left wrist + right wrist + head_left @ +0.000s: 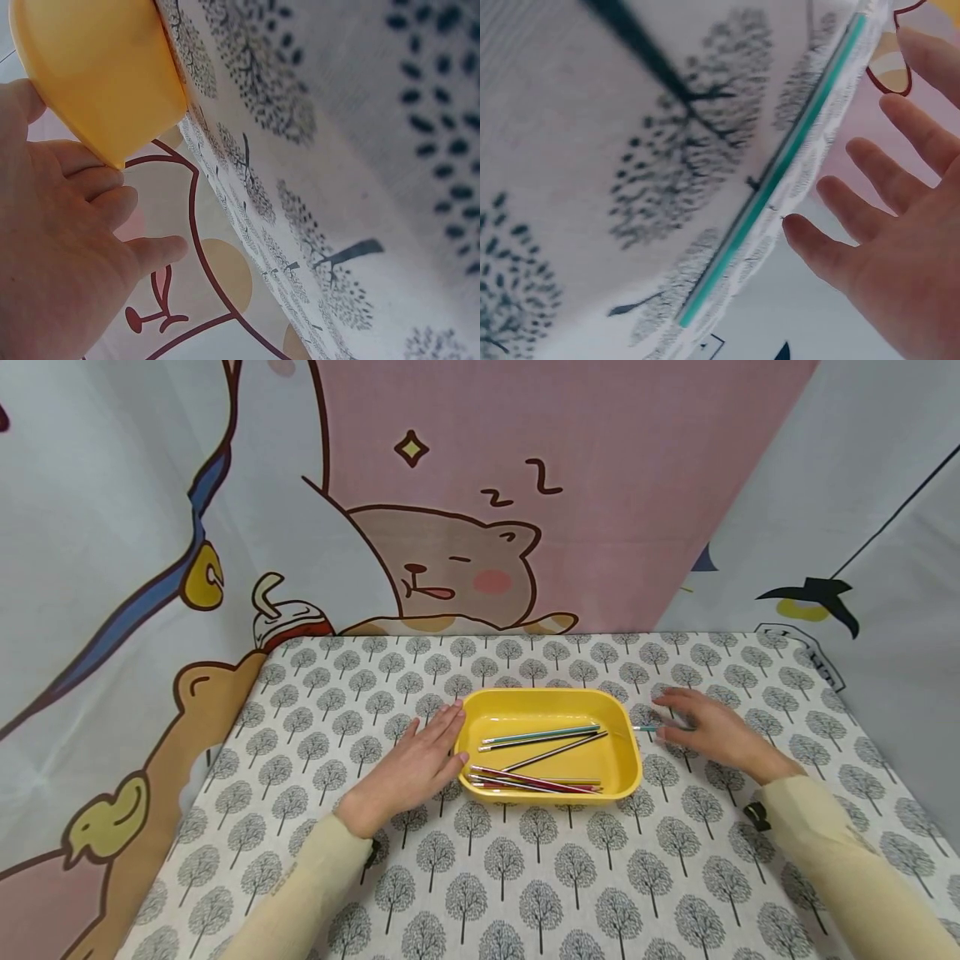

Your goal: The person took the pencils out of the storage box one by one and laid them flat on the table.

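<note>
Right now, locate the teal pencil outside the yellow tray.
In the head view, the teal pencil lies on the patterned cloth just right of the yellow tray, partly hidden by the right hand.

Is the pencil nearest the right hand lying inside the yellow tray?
No, that teal pencil lies on the tree-print cloth, outside the yellow tray.

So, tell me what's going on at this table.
A person's left hand rests against the left end of a yellow tray holding several pencils. Their right hand, fingers apart, is beside a teal pencil that lies on the tree-print cloth to the right of the tray. That hand is not gripping it.
</note>
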`<state>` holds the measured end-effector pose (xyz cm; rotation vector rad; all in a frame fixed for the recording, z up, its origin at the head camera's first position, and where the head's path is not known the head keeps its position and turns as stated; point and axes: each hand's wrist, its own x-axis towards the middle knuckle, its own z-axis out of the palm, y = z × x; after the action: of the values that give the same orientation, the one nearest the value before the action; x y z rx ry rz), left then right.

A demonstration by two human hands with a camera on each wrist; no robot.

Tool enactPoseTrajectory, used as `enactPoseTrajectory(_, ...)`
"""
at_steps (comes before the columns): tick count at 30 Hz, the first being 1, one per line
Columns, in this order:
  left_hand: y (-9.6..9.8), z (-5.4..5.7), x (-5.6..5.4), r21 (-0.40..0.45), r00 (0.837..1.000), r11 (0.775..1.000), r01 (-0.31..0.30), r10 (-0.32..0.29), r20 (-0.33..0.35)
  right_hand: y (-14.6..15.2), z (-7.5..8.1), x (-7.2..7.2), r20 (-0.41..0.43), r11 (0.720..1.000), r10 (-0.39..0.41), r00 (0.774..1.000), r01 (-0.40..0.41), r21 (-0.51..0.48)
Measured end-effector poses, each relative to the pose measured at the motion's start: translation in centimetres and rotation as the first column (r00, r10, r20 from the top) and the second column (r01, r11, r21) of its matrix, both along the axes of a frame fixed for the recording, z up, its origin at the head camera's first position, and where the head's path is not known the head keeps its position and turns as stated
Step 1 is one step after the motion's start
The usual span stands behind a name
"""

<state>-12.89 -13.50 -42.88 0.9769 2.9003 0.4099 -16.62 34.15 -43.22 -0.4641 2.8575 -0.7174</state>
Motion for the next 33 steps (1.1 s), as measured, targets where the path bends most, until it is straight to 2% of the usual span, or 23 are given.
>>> enactPoseTrajectory(15,0.0,-0.1,0.1,0.011,1.000,1.000,-0.006,0.006,0.005,-2.9,4.0,1.9,-0.059,0.998,-0.038,0.998,0.034,-0.059)
enactPoseTrajectory(21,0.1,0.0,0.1,0.007,1.000,1.000,-0.011,0.011,0.006,-4.8,5.7,2.7,-0.117,0.996,-0.010,0.993,0.000,-0.084)
enactPoseTrajectory(28,0.1,0.0,0.1,0.014,1.000,1.000,-0.012,0.012,0.012,-7.2,7.3,3.0,-0.190,0.996,0.029,0.981,-0.045,-0.077)
enactPoseTrajectory(33,0.1,0.0,0.1,0.022,1.000,1.000,-0.008,0.008,0.012,-9.1,8.5,3.2,-0.227,0.991,0.057,0.972,-0.083,-0.105)
